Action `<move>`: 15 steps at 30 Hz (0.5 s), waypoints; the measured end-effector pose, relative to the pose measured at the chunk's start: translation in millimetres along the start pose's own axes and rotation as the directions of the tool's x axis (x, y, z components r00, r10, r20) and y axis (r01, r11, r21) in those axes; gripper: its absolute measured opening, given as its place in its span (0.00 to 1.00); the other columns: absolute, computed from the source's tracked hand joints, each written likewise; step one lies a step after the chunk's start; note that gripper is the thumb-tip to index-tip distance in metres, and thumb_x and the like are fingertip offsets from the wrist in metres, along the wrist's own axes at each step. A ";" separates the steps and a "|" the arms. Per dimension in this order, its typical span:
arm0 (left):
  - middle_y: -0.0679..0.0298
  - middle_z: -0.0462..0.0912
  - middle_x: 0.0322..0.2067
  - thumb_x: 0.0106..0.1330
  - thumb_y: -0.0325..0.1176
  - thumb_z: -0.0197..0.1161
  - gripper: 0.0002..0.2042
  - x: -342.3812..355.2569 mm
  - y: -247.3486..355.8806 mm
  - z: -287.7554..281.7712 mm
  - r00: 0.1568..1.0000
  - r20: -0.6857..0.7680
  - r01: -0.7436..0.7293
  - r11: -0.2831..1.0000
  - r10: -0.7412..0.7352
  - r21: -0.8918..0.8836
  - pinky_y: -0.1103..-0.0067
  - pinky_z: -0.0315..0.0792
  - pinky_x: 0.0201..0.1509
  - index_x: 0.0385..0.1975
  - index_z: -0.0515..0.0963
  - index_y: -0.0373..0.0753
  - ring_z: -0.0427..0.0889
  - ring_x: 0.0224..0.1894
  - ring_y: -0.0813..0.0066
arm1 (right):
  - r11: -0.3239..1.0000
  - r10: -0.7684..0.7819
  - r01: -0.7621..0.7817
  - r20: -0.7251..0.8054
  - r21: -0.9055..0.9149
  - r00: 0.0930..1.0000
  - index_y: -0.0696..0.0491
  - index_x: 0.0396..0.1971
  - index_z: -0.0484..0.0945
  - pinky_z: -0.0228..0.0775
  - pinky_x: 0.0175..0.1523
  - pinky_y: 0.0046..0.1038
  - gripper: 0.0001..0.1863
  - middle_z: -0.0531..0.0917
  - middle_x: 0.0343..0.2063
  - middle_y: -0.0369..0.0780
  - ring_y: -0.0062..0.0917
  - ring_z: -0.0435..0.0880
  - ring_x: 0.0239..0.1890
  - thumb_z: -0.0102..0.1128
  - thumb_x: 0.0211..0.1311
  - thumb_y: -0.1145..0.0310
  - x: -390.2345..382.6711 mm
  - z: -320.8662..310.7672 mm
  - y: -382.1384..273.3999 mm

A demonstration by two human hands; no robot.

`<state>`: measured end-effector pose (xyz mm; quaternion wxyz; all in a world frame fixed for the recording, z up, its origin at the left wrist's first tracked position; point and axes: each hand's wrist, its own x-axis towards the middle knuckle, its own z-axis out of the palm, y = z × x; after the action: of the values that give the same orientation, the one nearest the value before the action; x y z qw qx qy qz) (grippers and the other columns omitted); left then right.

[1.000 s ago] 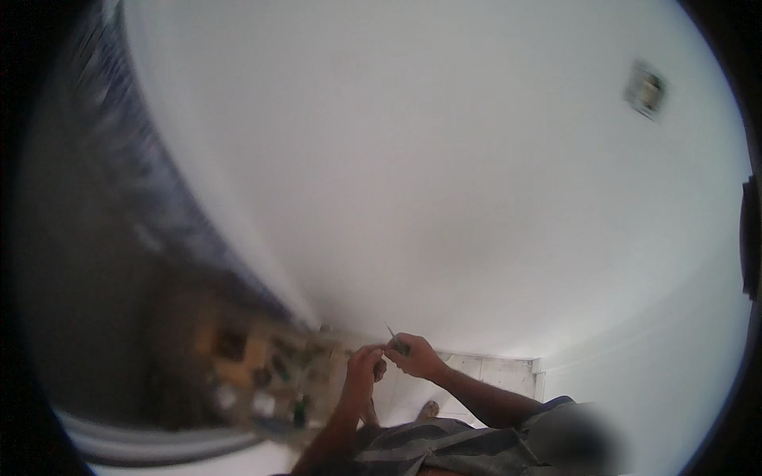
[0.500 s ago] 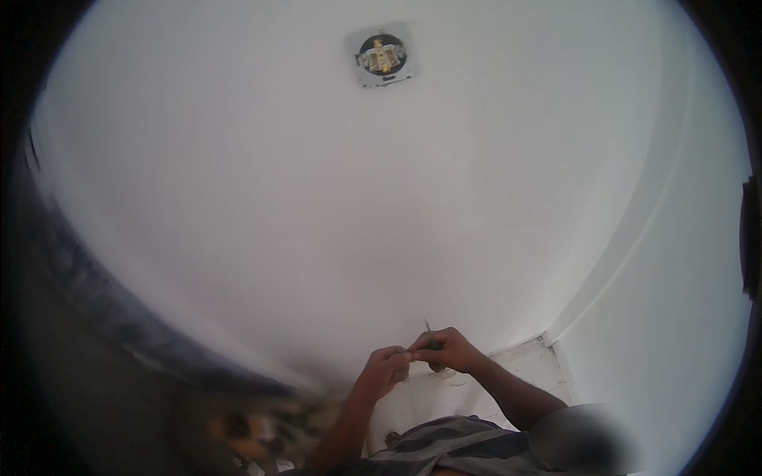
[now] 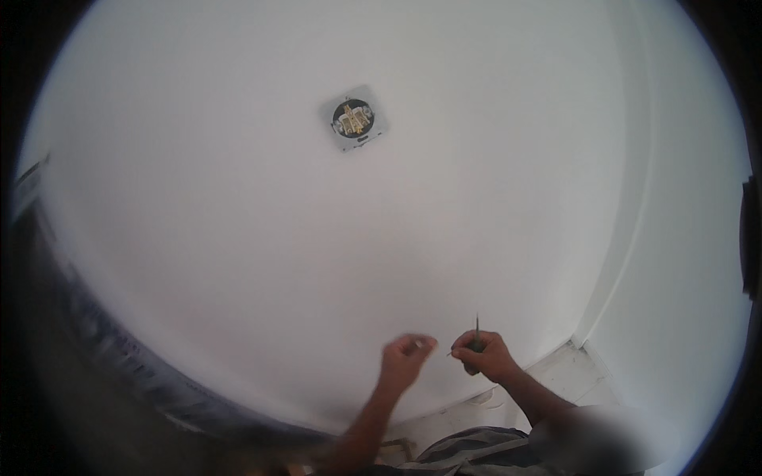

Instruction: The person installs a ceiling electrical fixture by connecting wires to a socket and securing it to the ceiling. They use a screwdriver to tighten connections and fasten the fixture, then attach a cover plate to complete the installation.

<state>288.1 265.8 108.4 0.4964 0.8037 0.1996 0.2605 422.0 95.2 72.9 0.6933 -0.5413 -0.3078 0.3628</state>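
Note:
In my right hand (image 3: 486, 358) a screwdriver (image 3: 477, 324) is gripped, its thin shaft pointing up and its dark handle mostly covered by the fingers. A tiny thin piece sticks out from the pinched fingertips of that hand, too small to name. My left hand (image 3: 403, 365) is apart from it, to the left, with thumb and fingers drawn together. A small pale spot shows at those fingers, but blur hides what it is. Above both hands, an uncovered wall socket (image 3: 353, 119) shows its square grey metal frame, black round body and brass-coloured contacts.
A white wall (image 3: 333, 238) fills most of the view and meets another wall (image 3: 690, 262) at a corner on the right. Pale floor tiles (image 3: 567, 373) lie below. A blurred dark band (image 3: 143, 365) runs along the lower left.
My hands have come apart; they were touching before. The right hand moved right with the screwdriver, the left slightly up and right. The socket appears lower in view as the head tilted.

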 end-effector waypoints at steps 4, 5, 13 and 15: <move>0.76 0.61 0.17 0.60 0.35 0.79 0.21 69.5 122.8 -63.8 0.779 -0.164 -0.465 0.734 0.605 0.495 0.85 0.59 0.26 0.52 0.84 0.39 0.57 0.20 0.87 | 0.690 -0.685 0.632 -0.037 -0.352 0.728 0.54 0.40 0.82 0.73 0.34 0.22 0.05 0.85 0.37 0.34 0.15 0.79 0.29 0.68 0.67 0.71 30.8 -14.3 -40.2; 0.74 0.59 0.16 0.59 0.35 0.79 0.24 83.0 159.1 -80.0 0.692 -0.152 -0.509 0.625 0.706 0.592 0.84 0.59 0.25 0.56 0.82 0.39 0.56 0.19 0.85 | 0.642 -0.708 0.623 -0.035 -0.447 0.705 0.55 0.41 0.81 0.74 0.40 0.23 0.06 0.86 0.42 0.37 0.16 0.78 0.33 0.67 0.66 0.73 36.0 -9.8 -72.7; 0.66 0.70 0.16 0.60 0.53 0.76 0.37 164.9 272.8 -117.5 0.543 0.051 -0.346 0.168 0.838 0.923 0.76 0.68 0.24 0.68 0.73 0.44 0.68 0.17 0.76 | 0.000 -0.945 0.716 0.233 -0.698 0.227 0.55 0.38 0.77 0.82 0.50 0.33 0.08 0.85 0.55 0.38 0.34 0.86 0.50 0.67 0.61 0.77 109.9 20.7 -259.8; 0.66 0.73 0.17 0.59 0.54 0.76 0.38 172.1 272.1 -114.1 0.543 0.063 -0.335 0.147 0.838 0.931 0.74 0.70 0.25 0.68 0.73 0.46 0.71 0.18 0.75 | -0.090 -0.937 0.672 0.292 -0.735 0.194 0.54 0.37 0.77 0.81 0.49 0.33 0.09 0.85 0.55 0.36 0.33 0.86 0.49 0.67 0.59 0.79 118.8 22.8 -275.2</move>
<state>369.7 328.4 434.2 -0.2094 0.8452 0.0690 0.4868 515.0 165.1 350.1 0.5047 -0.5082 -0.5708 -0.4015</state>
